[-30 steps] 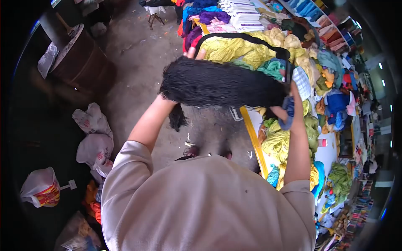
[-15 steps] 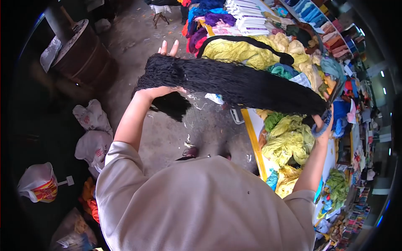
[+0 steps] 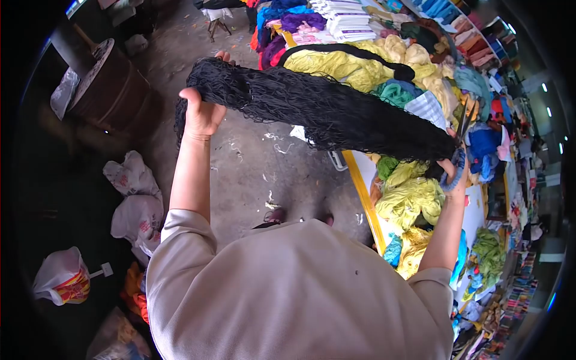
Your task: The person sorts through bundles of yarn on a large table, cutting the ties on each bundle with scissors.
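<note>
A long hank of black yarn (image 3: pixel 324 102) stretches between my two hands, above the floor and the table edge. My left hand (image 3: pixel 205 113) holds its left end from beneath, thumb sticking up in front and fingertips showing over the far side. Past that hand, a bit of the yarn hangs down. At the right end, my right hand (image 3: pixel 453 165) grips the hank, its fingers partly hidden by the strands. Dark scissor blades (image 3: pixel 464 125) point up from this hand, and a blue-grey wrapped loop lies around it.
The table (image 3: pixel 367 201) on my right carries yellow-green yarn (image 3: pixel 411 201), cream yarn and a white stack (image 3: pixel 343 21). A rusty drum (image 3: pixel 117 90) stands at the far left. White bags (image 3: pixel 135 204) sit on the floor, with thread scraps around.
My left hand has turned and shifted left and slightly up along the hank; its thumb now shows in front. The hank's dangling end has swung left. My right hand has moved slightly left.
</note>
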Demonstrator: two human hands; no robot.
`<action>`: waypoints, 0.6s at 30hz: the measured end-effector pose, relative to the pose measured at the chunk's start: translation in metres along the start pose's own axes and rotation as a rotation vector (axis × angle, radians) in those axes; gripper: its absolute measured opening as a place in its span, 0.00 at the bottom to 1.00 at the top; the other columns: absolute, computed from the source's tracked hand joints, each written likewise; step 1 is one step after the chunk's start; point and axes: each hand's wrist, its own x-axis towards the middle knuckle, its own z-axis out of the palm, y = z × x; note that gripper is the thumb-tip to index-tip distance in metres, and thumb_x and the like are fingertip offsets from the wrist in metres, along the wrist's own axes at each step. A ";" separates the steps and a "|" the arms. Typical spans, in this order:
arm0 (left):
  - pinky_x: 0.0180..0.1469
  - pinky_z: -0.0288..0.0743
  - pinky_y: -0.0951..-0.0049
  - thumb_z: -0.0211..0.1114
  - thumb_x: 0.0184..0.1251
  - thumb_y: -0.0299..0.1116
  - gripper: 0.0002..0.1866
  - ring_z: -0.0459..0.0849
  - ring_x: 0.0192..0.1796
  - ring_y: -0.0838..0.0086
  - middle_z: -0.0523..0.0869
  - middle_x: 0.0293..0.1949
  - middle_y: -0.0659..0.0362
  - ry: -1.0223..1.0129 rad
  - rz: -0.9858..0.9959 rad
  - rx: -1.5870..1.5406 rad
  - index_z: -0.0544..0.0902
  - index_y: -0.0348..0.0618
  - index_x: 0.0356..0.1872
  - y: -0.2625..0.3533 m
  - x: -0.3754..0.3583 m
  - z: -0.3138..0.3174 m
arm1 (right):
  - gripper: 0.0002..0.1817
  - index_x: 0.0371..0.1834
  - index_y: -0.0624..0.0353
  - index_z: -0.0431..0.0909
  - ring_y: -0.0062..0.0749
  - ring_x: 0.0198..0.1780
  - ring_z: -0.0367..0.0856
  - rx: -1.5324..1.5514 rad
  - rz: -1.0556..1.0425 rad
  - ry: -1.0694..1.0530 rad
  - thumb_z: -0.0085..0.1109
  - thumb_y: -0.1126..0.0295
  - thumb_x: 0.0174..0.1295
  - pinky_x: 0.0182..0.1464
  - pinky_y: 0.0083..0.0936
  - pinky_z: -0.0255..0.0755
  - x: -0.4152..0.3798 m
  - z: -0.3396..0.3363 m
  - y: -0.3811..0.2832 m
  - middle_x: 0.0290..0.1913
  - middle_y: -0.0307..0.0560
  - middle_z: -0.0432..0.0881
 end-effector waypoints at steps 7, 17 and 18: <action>0.79 0.51 0.48 0.42 0.71 0.72 0.48 0.62 0.77 0.49 0.65 0.75 0.43 0.135 0.270 -0.247 0.64 0.36 0.73 0.018 0.017 0.058 | 0.42 0.69 0.62 0.69 0.36 0.67 0.70 0.093 0.341 0.030 0.67 0.77 0.42 0.69 0.27 0.61 -0.004 0.018 0.035 0.65 0.48 0.73; 0.80 0.48 0.47 0.52 0.64 0.73 0.55 0.54 0.80 0.45 0.57 0.78 0.40 -0.164 -0.203 -0.836 0.56 0.32 0.76 -0.014 0.006 0.154 | 0.28 0.63 0.56 0.71 0.21 0.47 0.76 0.390 0.130 -0.094 0.68 0.59 0.64 0.51 0.18 0.69 -0.016 0.103 0.033 0.47 0.38 0.79; 0.80 0.48 0.46 0.52 0.63 0.74 0.56 0.54 0.79 0.43 0.56 0.78 0.40 -0.189 -0.210 -0.815 0.56 0.32 0.77 -0.021 0.003 0.157 | 0.29 0.63 0.57 0.72 0.18 0.40 0.77 0.539 0.344 -0.181 0.67 0.52 0.66 0.44 0.16 0.70 -0.020 0.113 0.010 0.41 0.37 0.80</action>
